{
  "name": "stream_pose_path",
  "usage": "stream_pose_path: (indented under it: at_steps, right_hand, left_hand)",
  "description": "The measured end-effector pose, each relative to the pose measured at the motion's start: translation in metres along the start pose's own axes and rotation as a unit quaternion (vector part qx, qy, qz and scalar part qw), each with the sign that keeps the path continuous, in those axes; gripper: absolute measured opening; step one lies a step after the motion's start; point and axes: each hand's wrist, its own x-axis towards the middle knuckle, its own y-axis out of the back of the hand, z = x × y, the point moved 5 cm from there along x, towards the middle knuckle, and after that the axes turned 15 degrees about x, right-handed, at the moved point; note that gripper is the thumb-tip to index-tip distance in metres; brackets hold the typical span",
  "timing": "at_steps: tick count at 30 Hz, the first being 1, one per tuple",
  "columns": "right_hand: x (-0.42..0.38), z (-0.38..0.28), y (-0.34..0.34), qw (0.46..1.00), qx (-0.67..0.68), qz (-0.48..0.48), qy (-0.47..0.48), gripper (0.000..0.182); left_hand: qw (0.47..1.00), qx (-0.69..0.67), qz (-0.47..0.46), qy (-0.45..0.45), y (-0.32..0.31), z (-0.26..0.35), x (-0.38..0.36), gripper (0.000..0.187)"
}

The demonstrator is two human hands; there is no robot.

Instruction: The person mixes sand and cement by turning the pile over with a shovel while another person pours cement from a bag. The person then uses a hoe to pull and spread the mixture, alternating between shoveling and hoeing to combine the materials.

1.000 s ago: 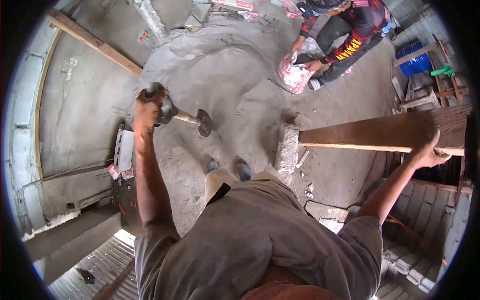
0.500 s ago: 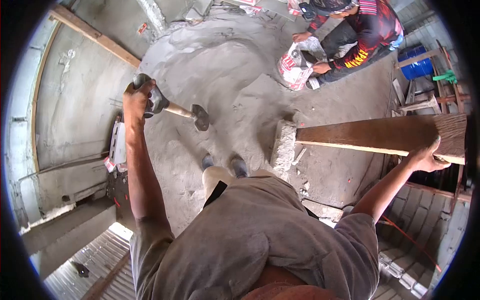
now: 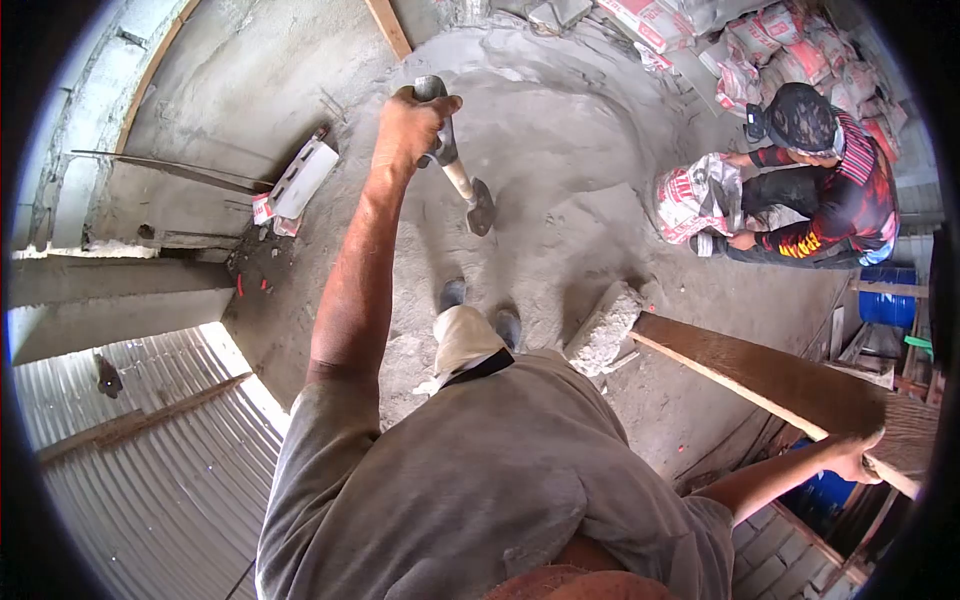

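Observation:
My left hand point(image 3: 412, 128) is closed round the grip of a shovel point(image 3: 457, 178), which points down with its small-looking blade on or near the sandy floor in front of my boots point(image 3: 507, 325). At the right, my right hand point(image 3: 853, 458) grips the lower edge of a long wooden plank point(image 3: 760, 375) near its near end. The plank's far end meets a rough concrete block point(image 3: 607, 330) on the floor. Some fingers of my right hand are hidden at the plank.
A crouching co-worker point(image 3: 835, 195) handles a white and red sack point(image 3: 693, 198) at the right. Behind lie several stacked sacks point(image 3: 770, 40). A grey mound point(image 3: 560, 110) spreads ahead. A hollow block point(image 3: 305, 178) leans at the left wall; a blue drum point(image 3: 887, 295) stands far right.
My view has turned, so the shovel and my left hand appear farther right and higher. The plank now slants down to the right, my right hand still on it. More sacks have come into view.

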Motion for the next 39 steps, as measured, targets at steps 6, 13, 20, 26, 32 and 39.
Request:
stream_pose_path:
  at_steps: [6,13,20,26,32,39]
  right_hand:
    - [-0.007,-0.025,-0.005,0.999,0.001,-0.027,-0.024,0.068]
    - [-0.002,-0.023,-0.002,0.999,-0.034,-0.028,-0.021,0.069]
    - [-0.001,-0.021,0.003,0.988,-0.147,-0.007,0.036,0.089]
    - [0.002,-0.017,0.003,0.985,-0.147,-0.034,0.082,0.078]
    - [-0.005,-0.030,-0.006,0.994,-0.106,0.005,0.031,0.083]
    - [-0.005,-0.018,0.001,0.989,-0.134,0.009,0.065,0.087]
  left_hand:
    - [1.000,0.014,0.010,0.008,0.004,0.007,-0.002,0.034]
    - [1.000,0.026,-0.001,0.003,-0.004,0.018,0.004,0.033]
    - [0.999,0.052,0.003,-0.001,-0.012,0.034,0.001,0.032]
    - [0.999,0.013,-0.013,-0.030,-0.030,0.036,0.002,0.026]
    - [0.997,-0.027,-0.055,-0.046,-0.049,0.050,-0.014,0.023]
    - [0.982,-0.052,-0.151,-0.103,-0.092,0.084,-0.092,0.024]
